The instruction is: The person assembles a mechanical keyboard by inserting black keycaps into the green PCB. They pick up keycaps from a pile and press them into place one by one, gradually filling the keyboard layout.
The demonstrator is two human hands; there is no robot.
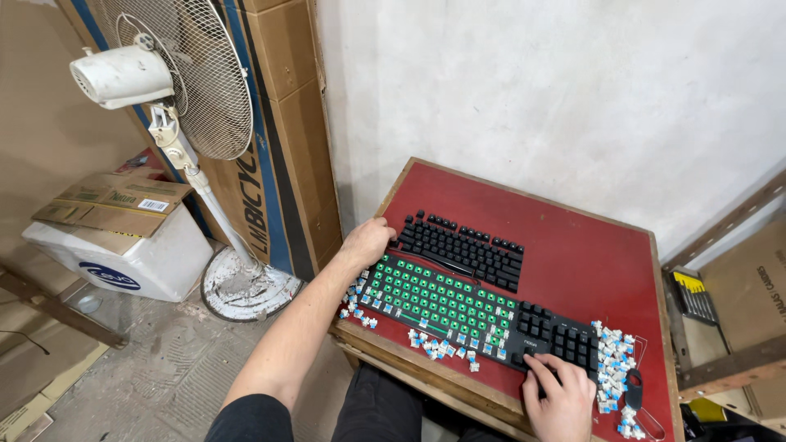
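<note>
Red tabletop (573, 254) stands against a pale wall, a white pedestal fan (176, 90) and cartons to its left. Left hand (366, 243), arm stretched out, curls loosely over the far left corner of the stripped keyboard (467, 315), gripping nothing clearly. Right hand (561, 397) lies flat, fingers spread, on the keycaps still fitted near its right end. Loose blue-and-white switches (610, 368) lie beside it, and a second black keyboard (463, 250) lies behind.
</note>
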